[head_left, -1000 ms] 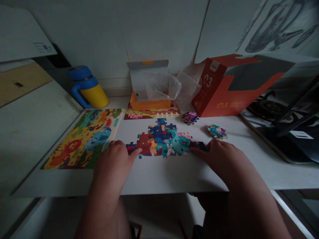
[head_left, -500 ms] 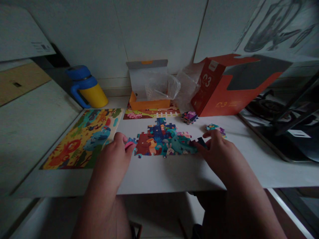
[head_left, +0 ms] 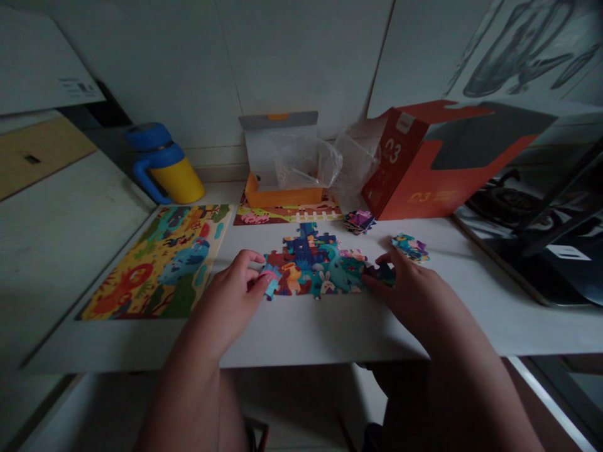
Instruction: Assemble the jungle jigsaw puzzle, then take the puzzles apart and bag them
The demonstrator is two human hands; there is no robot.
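Along the left edge of the white table (head_left: 301,333) lies one lion picture (head_left: 155,263), its long axis running from the near edge toward the back-left corner. One blue-and-yellow jug (head_left: 181,182) stands in that corner, its handle toward the left.

The left hand (head_left: 247,273) is nearly closed, thumb and forefinger pinching one light-blue jigsaw piece (head_left: 271,282) with a pink band, at the left end of the part-built jigsaw (head_left: 306,267). Whether that piece is joined cannot be told.

The part-built jigsaw sits mid-table, its long axis parallel to the near edge, a narrow column pointing to the back edge. Its one white rabbit (head_left: 326,284) has ears pointing the same way.

Behind, near the back edge, one open orange box (head_left: 285,199) holding clear plastic rests on a second picture (head_left: 257,215).

Farther right are two stacks: a purple stack (head_left: 359,221) and, nearer the front, a teal stack (head_left: 409,247); their pieces cannot be counted.

The right hand (head_left: 402,276) is slightly open, thumb and fingers around one dark jigsaw piece (head_left: 380,272) at the jigsaw's right end. One orange-red carton (head_left: 433,182) stands at back right, left of a gas stove (head_left: 513,207).
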